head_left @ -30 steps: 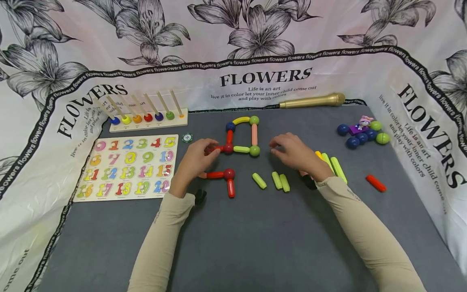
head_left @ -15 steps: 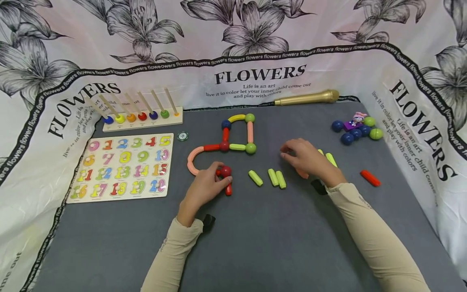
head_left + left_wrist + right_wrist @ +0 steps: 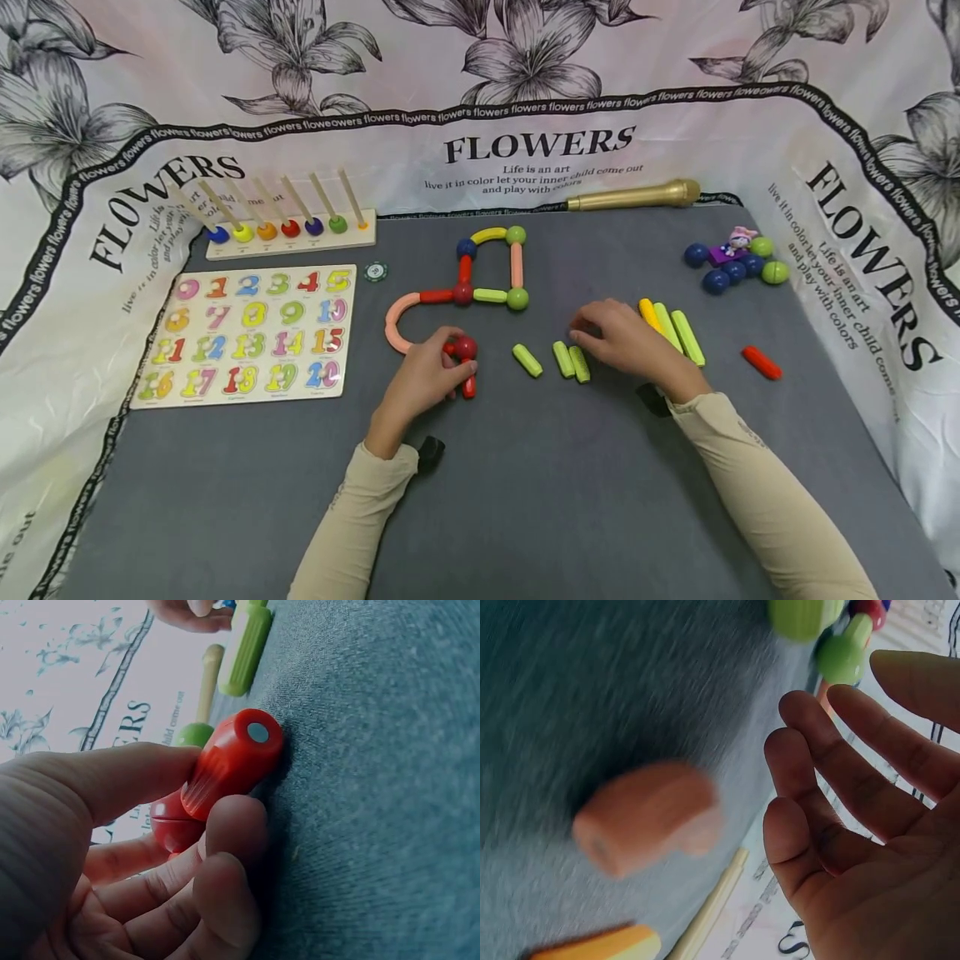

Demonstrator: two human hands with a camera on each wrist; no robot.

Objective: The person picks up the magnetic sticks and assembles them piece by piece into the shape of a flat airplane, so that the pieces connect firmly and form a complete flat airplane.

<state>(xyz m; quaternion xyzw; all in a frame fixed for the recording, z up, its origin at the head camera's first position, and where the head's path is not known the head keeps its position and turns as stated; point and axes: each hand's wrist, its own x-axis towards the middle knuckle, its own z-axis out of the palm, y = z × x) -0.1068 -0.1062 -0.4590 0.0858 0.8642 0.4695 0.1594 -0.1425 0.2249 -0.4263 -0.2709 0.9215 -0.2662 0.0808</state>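
Note:
My left hand (image 3: pixel 423 375) pinches a short red magnetic stick (image 3: pixel 225 769) between thumb and fingers, its round magnet end showing in the left wrist view. That stick joins a dark red ball (image 3: pixel 466 347), which connects through another partly covered red stick to a curved salmon stick (image 3: pixel 392 321). The curve leads on to a closed loop of sticks and balls, with a green ball (image 3: pixel 517 298) at one corner. My right hand (image 3: pixel 618 333) hovers beside two short lime sticks (image 3: pixel 562 360), fingers loosely bent and holding nothing. A blurred salmon piece (image 3: pixel 645 817) lies below it in the right wrist view.
Yellow and lime sticks (image 3: pixel 687 337) lie right of my right hand, with a red stick (image 3: pixel 762 363) beyond. Blue and green balls surround a small figure (image 3: pixel 741 238). A number board (image 3: pixel 247 337), peg stand (image 3: pixel 292 242), poker chip (image 3: pixel 376 272) and gold microphone (image 3: pixel 633 197) stand around.
My left hand has come down from the upper red stick to the lower one and pinches it. My right hand has drawn back from the loop and shifted toward the lime sticks.

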